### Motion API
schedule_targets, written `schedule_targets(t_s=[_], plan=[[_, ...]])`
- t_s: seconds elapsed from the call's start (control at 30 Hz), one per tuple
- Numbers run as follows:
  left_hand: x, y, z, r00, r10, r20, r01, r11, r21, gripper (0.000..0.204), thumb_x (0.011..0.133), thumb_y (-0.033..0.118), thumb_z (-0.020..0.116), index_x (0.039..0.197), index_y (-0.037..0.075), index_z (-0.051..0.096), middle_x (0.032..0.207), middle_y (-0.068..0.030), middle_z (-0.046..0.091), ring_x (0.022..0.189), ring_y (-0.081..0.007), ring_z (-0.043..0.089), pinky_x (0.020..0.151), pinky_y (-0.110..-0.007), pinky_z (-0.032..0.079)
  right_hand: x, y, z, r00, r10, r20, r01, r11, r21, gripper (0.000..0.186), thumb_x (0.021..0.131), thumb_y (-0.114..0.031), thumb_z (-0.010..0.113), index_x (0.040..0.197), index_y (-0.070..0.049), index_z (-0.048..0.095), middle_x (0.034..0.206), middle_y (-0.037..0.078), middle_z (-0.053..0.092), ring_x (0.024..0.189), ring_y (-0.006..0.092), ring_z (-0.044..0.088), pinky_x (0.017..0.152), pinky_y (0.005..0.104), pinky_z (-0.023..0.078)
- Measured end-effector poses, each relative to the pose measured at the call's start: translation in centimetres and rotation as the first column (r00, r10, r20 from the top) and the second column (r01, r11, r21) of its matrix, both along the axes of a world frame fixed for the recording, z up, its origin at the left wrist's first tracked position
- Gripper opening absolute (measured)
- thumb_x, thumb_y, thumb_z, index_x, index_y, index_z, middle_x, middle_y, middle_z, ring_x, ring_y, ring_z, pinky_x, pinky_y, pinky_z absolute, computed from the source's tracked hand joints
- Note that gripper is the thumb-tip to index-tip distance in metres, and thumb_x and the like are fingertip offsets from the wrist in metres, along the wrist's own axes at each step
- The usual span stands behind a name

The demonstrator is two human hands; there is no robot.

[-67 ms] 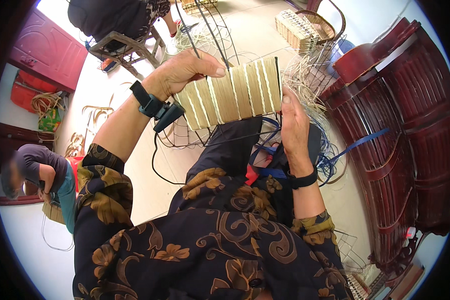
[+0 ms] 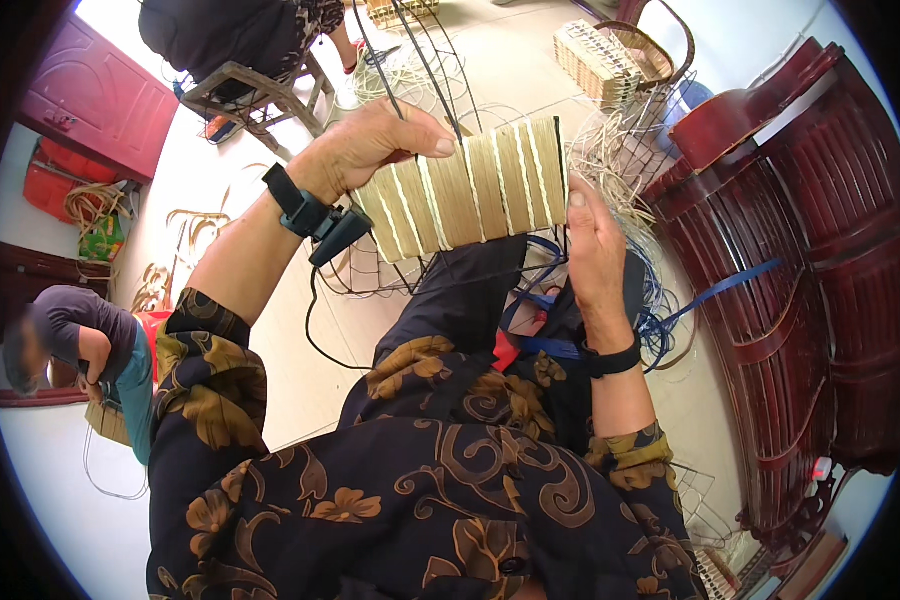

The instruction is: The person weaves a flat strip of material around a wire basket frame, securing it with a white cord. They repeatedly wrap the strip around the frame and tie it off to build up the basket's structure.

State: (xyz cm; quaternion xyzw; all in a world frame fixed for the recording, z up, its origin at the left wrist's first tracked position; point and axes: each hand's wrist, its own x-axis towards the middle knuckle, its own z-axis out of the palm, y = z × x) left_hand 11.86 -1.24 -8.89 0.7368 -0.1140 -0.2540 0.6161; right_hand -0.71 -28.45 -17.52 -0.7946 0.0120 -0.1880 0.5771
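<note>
- Far L: co-worker (image 2: 100, 335), bent fwd, well apart from the panel.
- L hand (image 2: 375, 140): at panel's upper-L part; thumb over top edge, other fingers mostly hidden behind, pinching panel betw. them.
- Panel (image 2: 465, 190): tan w/ white strips, held up in front of the person, betw. both hands. Long axis approx. L–R, R end a bit higher; from L fingers it stretches down & R, from R fingers it lies L.
- Frame (image 2: 560, 150): black wire, along panel's R edge & below.
- R hand (image 2: 598, 245): nearer panel's R end, thumb at that edge; other fingers partly hidden, can't tell if pinching.
- Far R: dark red wood seat (image 2: 760, 300), apart from R hand.
</note>
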Motion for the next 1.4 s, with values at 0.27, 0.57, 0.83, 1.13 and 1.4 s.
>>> schedule_targets(t_s=[0.27, 0.57, 0.83, 1.13, 1.4], plan=[[-3.0, -0.2, 1.5, 0.995, -0.089, 0.054, 0.09, 0.996, -0.01, 0.015, 0.082, 0.01, 0.085, 0.093, 0.003, 0.08, 0.081, -0.0034, 0.074, 0.073, -0.0098, 0.065, 0.07, -0.023, 0.052, 1.7, -2.8, 4.3, 0.997, 0.019, 0.081, -0.026, 0.995, 0.096, 0.033, 0.102, -0.025, 0.059, 0.119, 0.001, 0.069, 0.112, 0.009, 0.072, 0.106, 0.0162, 0.065, 0.095, 0.0304, 0.048], [-6.4, 0.7, 2.6, 0.983, -0.1, 0.154, 0.078, 0.986, 0.148, 0.013, 0.081, 0.011, 0.083, 0.091, 0.003, 0.081, 0.082, -0.0044, 0.076, 0.073, -0.0105, 0.066, 0.072, -0.025, 0.053, -0.1, 0.9, 6.7, 0.953, 0.19, 0.237, -0.134, 0.963, -0.235, 0.046, 0.092, -0.033, 0.073, 0.125, -0.002, 0.065, 0.128, 0.016, 0.064, 0.12, 0.0309, 0.06, 0.102, 0.0393, 0.046], [-8.3, -1.0, 3.1, 0.967, -0.177, 0.186, 0.123, 0.955, 0.268, 0.018, 0.083, 0.016, 0.079, 0.095, 0.003, 0.08, 0.083, -0.0048, 0.076, 0.076, -0.009, 0.065, 0.075, -0.026, 0.052, -0.1, 2.5, 9.3, 0.861, 0.404, 0.31, -0.112, 0.744, -0.659, 0.039, 0.078, -0.035, 0.082, 0.106, -0.009, 0.072, 0.1, 0.007, 0.07, 0.1, 0.0274, 0.062, 0.1, 0.0427, 0.042], [-7.9, -3.7, 2.4, 0.952, -0.263, 0.16, 0.219, 0.944, 0.247, 0.015, 0.083, 0.014, 0.079, 0.094, 0.003, 0.08, 0.084, -0.0045, 0.077, 0.076, -0.009, 0.065, 0.073, -0.027, 0.052, -1.4, 1.2, 9.8, 0.905, 0.42, 0.071, -0.237, 0.635, -0.735, 0.021, 0.079, -0.029, 0.079, 0.089, -0.012, 0.074, 0.086, 0.006, 0.069, 0.087, 0.0278, 0.065, 0.087, 0.0424, 0.047], [-5.3, -6.1, 1.7, 0.914, -0.4, 0.067, 0.391, 0.913, 0.113, 0.019, 0.078, 0.008, 0.075, 0.095, 0.0, 0.079, 0.082, -0.0034, 0.075, 0.075, -0.0095, 0.063, 0.071, -0.025, 0.05, -1.7, 0.1, 9.8, 0.96, 0.276, -0.045, -0.224, 0.664, -0.713, 0.018, 0.084, -0.029, 0.073, 0.084, -0.011, 0.071, 0.081, 0.008, 0.067, 0.085, 0.031, 0.065, 0.071, 0.0451, 0.052]])
